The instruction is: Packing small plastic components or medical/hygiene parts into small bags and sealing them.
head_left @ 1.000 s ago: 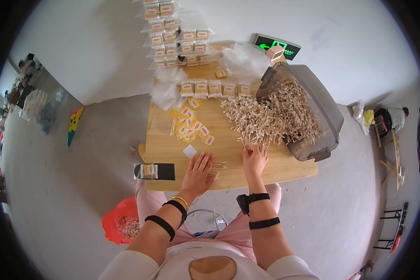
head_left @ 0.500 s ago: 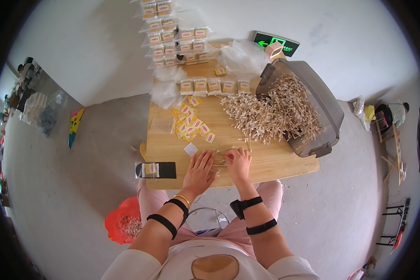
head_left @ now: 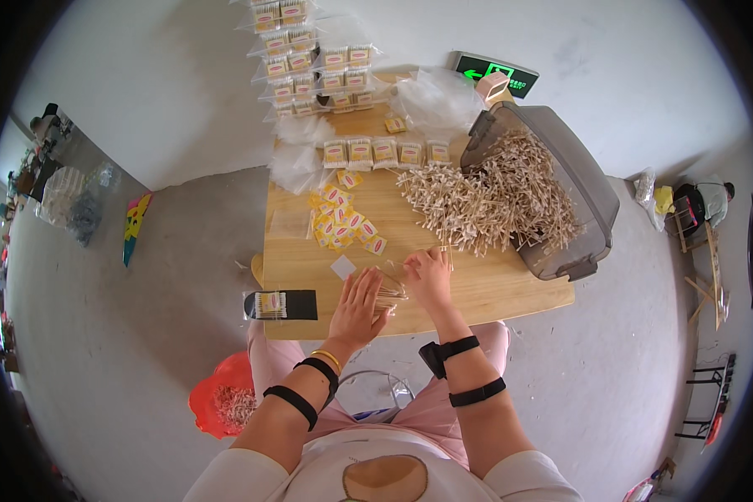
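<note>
My left hand (head_left: 359, 304) lies flat on the wooden table near its front edge, fingers stretched out. A small group of cotton swabs (head_left: 391, 294) lies beside and partly under its fingers, on the thumb side. Just right of them, my right hand (head_left: 428, 279) is closed, its fingertips bent down toward the table. Whatever it may pinch is too small to make out. A blank white card (head_left: 342, 267) rests just beyond my left fingertips. Yellow and white printed cards (head_left: 340, 222) lie scattered farther off. A big heap of cotton swabs (head_left: 485, 205) spills from a tipped grey plastic bin (head_left: 579, 180).
Filled swab packets (head_left: 384, 154) stand in a row, with bagged packets (head_left: 289, 63) stacked behind. Clear bags (head_left: 435, 102) lie at the back. A black pad (head_left: 299, 304) bearing one packet sits at the left edge. A red basin (head_left: 205, 397) with swabs is on the floor.
My right hand has moved slightly away from the small group of swabs, up and to the right. The left hand stays almost in place.
</note>
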Action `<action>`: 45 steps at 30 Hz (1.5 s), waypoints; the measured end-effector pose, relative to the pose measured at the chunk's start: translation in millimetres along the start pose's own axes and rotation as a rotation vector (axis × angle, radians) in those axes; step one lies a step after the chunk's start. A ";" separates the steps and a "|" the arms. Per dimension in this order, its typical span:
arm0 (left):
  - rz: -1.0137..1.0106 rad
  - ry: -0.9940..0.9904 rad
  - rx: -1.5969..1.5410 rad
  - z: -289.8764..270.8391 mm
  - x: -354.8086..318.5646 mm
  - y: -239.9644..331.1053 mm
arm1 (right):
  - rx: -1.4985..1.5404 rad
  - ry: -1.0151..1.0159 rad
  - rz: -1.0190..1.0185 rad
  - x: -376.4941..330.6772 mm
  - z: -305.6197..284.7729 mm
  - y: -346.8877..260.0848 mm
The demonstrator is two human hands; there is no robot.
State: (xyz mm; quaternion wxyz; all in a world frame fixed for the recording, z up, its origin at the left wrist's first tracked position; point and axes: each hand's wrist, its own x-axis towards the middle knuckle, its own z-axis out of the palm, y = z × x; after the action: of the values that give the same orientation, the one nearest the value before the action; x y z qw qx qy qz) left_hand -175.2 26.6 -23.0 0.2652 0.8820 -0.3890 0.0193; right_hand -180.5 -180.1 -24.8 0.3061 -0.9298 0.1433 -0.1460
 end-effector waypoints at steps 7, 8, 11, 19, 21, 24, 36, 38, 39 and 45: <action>-0.010 0.037 -0.116 -3.0 -1.5 -3.1 | -0.053 -0.039 0.021 -13.6 19.4 -13.9; -0.010 0.046 -0.130 -3.2 -2.2 -4.1 | -0.034 -0.051 -0.018 -16.7 21.5 -20.0; -0.005 0.030 -0.197 -7.7 1.7 -0.8 | 0.048 -0.026 -0.073 -16.9 21.2 -16.8; 0.118 -0.177 0.162 -14.6 9.8 -7.5 | 0.175 0.095 -0.005 -36.9 -18.5 11.8; 0.132 -0.191 0.255 -10.9 15.5 -6.2 | 0.214 0.095 0.012 -49.3 -25.3 10.3; 0.088 -0.177 0.291 -6.3 23.9 -2.8 | 0.180 0.160 -0.066 -63.4 -29.3 2.5; -0.012 -0.159 0.180 -2.0 12.7 11.1 | 0.523 0.132 0.020 -66.1 17.3 -31.5; -0.009 -0.189 0.151 -5.0 7.9 9.4 | 0.519 0.088 -0.019 -58.3 26.1 -43.0; -0.016 -0.173 0.097 -4.0 2.5 5.2 | 0.532 0.062 -0.038 -56.5 30.7 -49.7; -0.097 0.018 -0.233 -11.7 -19.7 -12.8 | 0.587 0.152 -0.039 -55.5 27.1 -38.0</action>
State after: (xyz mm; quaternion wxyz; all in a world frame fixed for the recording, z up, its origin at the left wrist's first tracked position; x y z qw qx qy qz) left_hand -178.0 52.7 -23.5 0.3699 0.8628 -0.3431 -0.0309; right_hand -214.8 -116.8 -32.7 0.5474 -0.7905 0.0995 -0.2560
